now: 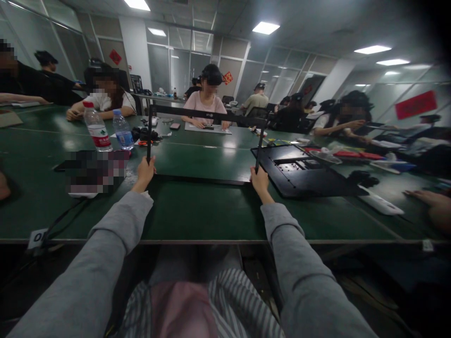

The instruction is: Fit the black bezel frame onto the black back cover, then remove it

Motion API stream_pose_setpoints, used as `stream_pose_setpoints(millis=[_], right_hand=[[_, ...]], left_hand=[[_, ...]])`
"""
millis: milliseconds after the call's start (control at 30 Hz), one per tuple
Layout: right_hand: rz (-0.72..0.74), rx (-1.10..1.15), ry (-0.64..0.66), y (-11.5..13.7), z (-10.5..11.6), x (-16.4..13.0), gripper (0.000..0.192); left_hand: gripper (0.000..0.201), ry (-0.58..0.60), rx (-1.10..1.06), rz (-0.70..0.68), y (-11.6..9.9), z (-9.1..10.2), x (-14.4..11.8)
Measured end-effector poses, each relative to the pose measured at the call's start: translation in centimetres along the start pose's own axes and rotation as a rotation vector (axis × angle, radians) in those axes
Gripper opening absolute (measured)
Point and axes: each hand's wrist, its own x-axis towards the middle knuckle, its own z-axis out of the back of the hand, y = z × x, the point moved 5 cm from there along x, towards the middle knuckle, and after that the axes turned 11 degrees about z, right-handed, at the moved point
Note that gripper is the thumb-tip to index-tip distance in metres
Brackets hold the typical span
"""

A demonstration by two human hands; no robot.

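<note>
I hold a thin black rectangular frame (207, 114) upright on the green table (197, 216), its lower bar resting on the surface. My left hand (144, 172) grips the frame's left side bar near the bottom. My right hand (260, 180) grips the right side bar near the bottom. Both arms in grey sleeves reach forward over the table's near edge. The frame is empty, and I see the people across the table through it.
A black panel (303, 176) lies flat just right of my right hand. Two water bottles (97, 127) stand at the left, beside a blurred dark object (95, 171). Several people sit around the table; another person's hand (428, 199) rests at the far right. A white device (380, 204) lies nearby.
</note>
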Motion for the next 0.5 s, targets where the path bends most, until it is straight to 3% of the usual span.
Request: stream_pose_setpoints(millis=[200,367,500], right_hand=[[-0.166,0.034,-0.038,-3.0,-1.1,0.6,0.028],[-0.143,0.116,-0.025,-4.5,-1.2,1.5,0.039],[-0.073,0.103,0.047,-4.7,-1.4,1.9,0.047]], left_hand=[[0.041,0.05,0.032,0.071,0.5,-0.3,0.0],[0.042,-0.038,0.294,-0.009,0.6,0.4,-0.3],[0.045,-0.01,0.446,-0.019,0.7,0.3,-0.3]])
